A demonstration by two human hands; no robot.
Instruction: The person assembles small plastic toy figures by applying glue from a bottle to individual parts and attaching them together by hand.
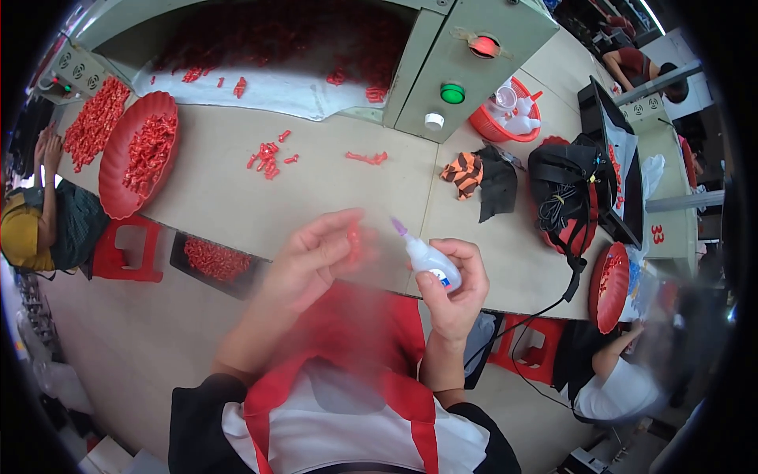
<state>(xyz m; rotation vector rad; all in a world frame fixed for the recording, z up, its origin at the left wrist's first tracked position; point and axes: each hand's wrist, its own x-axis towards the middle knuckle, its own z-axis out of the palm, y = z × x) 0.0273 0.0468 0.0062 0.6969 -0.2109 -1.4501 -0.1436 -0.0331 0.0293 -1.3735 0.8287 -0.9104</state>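
Observation:
My left hand (304,261) is raised over the near table edge, its thumb and fingers pinching a small glossy red plastic piece (354,241), blurred so that its exact shape is hard to make out. To the right, my right hand (458,296) wraps round a white squeeze bottle (430,262) with a purple nozzle. That nozzle points up and left toward the red piece, apart from it. Beyond my hands a small heap of red pieces (267,159) lies on the table, with a few more red pieces (367,158) to its right.
A red scalloped tray (110,186) full of red pieces stands at left, beside a loose pile (95,122). A machine (466,71) with buttons spans the back. At right are cloth scraps (497,186), a red basket (483,128) and a black bag (564,178). Co-workers sit on both sides.

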